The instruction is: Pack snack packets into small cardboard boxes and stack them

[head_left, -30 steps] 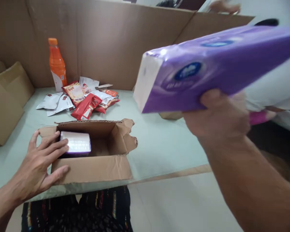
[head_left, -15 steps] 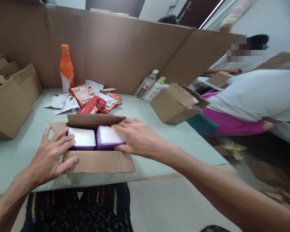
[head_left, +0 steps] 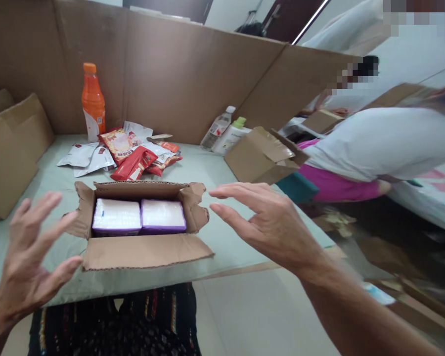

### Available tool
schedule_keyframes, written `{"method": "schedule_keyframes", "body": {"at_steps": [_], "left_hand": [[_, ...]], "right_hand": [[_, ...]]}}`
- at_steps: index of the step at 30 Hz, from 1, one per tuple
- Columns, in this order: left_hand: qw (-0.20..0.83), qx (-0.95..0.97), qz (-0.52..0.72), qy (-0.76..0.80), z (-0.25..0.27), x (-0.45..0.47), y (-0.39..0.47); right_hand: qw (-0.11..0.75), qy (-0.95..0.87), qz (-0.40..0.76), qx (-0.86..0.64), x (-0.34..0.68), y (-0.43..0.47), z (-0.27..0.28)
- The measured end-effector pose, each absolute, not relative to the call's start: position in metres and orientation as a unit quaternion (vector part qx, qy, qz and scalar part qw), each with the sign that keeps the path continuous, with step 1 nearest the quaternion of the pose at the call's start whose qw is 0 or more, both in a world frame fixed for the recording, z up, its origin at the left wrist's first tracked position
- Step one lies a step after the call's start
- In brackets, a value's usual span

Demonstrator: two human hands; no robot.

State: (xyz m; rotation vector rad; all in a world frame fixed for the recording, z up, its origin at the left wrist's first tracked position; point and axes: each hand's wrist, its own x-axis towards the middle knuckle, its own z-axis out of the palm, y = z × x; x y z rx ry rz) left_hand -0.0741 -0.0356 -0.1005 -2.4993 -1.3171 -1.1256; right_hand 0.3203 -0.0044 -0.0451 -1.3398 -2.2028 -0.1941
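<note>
An open cardboard box (head_left: 148, 253) stands near the table's front edge with its flaps folded outward. Two packs, a left tissue pack (head_left: 117, 213) and a right tissue pack (head_left: 163, 213), lie side by side inside; both have white tops and purple edges. My left hand (head_left: 37, 252) is off the box's left side, fingers spread, slightly blurred, holding nothing. To the right of the box, my right hand (head_left: 259, 215) hovers with thumb and fingers apart and nothing between them.
Behind the box lie several red and white snack packets (head_left: 128, 153). An orange drink bottle (head_left: 93, 104) stands by the cardboard partition (head_left: 178, 79). A clear bottle (head_left: 218, 129), a white bottle (head_left: 232, 138) and a small carton (head_left: 261, 158) are at right; larger cartons (head_left: 11, 158) at left. People work beyond.
Both hands have let go of the packs and drawn outward, left hand to the left and right hand to the right. The right pack now sits level in the box, whose side flaps show.
</note>
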Motion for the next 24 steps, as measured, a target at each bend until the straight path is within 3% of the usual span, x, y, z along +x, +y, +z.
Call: {"method": "schedule_keyframes", "body": {"at_steps": [4, 8, 17, 20, 24], "left_hand": [[-0.051, -0.762, -0.405, -0.502, -0.109, -0.077, -0.050], [-0.142, -0.731, -0.470, -0.474, -0.123, -0.062, -0.053], [-0.132, -0.753, -0.460, -0.453, -0.111, -0.040, -0.049], [-0.135, -0.785, -0.422, -0.432, -0.111, -0.040, -0.045], [-0.157, -0.831, -0.366, -0.389, -0.110, -0.044, -0.041]], "right_hand": [[0.288, -0.831, -0.015, -0.476, 0.327, -0.009, -0.066], [0.244, -0.876, 0.063, -0.411, 0.312, 0.005, -0.068], [0.125, -0.906, 0.003, -0.403, 0.280, 0.044, -0.040], [0.129, -0.896, 0.107, -0.412, 0.290, 0.068, -0.039], [0.210, -0.844, 0.276, -0.410, 0.313, 0.085, -0.053]]}}
